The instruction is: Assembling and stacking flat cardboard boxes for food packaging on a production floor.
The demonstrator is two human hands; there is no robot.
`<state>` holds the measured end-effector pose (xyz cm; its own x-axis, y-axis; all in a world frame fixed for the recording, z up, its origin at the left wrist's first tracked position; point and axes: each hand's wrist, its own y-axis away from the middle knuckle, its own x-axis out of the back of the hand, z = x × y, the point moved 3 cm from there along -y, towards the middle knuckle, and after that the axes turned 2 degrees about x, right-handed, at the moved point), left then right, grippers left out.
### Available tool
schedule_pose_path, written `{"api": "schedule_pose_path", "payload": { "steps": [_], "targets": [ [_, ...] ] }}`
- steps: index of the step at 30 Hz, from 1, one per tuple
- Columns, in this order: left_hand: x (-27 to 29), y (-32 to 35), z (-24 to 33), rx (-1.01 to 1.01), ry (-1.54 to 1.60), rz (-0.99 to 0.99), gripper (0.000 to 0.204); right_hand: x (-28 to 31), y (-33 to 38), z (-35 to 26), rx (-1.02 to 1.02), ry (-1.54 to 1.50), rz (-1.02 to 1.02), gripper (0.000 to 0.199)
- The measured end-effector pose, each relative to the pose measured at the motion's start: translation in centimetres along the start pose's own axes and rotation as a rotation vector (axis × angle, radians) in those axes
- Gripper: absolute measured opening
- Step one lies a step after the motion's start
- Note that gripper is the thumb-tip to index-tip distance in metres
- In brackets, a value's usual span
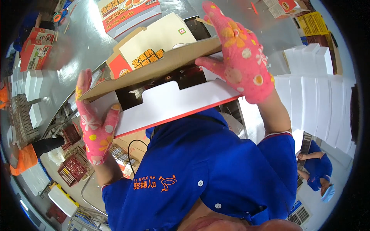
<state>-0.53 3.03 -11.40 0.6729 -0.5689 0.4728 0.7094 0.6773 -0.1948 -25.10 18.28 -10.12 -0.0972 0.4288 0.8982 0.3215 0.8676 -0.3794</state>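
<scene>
Blue work-shirt cloth (pixel 216 169) with white buttons is filling the near edge of the view, and both forearms are rising out of its short sleeves. Just beyond it, the two hands are gripping a flat, unfolded cardboard carton (pixel 169 82) between them, each clamped on one end. The left hand (pixel 94 127), in a pink flowered glove, is pinching the lower-left corner, thumb on the white inner face and fingers wrapped behind the brown edge. The right hand (pixel 241 57), in a matching glove, is clamping the upper-right end, thumb pressing the white panel and fingers reaching over the top fold. The carton's long axis is running from near left to far right, tilting upward toward the right, so the left hand is sitting nearer the body and the right hand is holding farther out. A white flap with a red edge (pixel 177 104) is hanging toward the chest, with a notch cut into its upper side.

Past the carton, a shiny metal table (pixel 81 50) is stretching away, carrying a printed red-and-cream box (pixel 129 13) at the far centre and smaller red boxes (pixel 35 48) at far left. Stacks of white flat cartons (pixel 316 100) are standing at the right. Red mesh baskets (pixel 73 167) are sitting low at the left, and another person in blue (pixel 318 169) is working at the near right.
</scene>
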Motion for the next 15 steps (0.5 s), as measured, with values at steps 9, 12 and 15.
{"api": "schedule_pose_path", "payload": {
  "steps": [9, 12, 15],
  "targets": [
    [2.0, -0.1, -2.7, 0.083, 0.241, 0.185, 0.052, -1.9, -1.1, 3.0, 0.414, -1.239, -0.151, 0.031],
    [0.3, -0.8, 0.0, -0.031, 0.127, 0.011, 0.060, -0.9, -2.3, 1.8, 0.448, -0.999, -0.266, 0.031],
    [0.3, -2.3, 0.9, -0.071, -0.006, -0.101, 0.067, -0.7, -2.8, 1.7, 0.425, -0.742, -0.330, 0.040]
  ]
}}
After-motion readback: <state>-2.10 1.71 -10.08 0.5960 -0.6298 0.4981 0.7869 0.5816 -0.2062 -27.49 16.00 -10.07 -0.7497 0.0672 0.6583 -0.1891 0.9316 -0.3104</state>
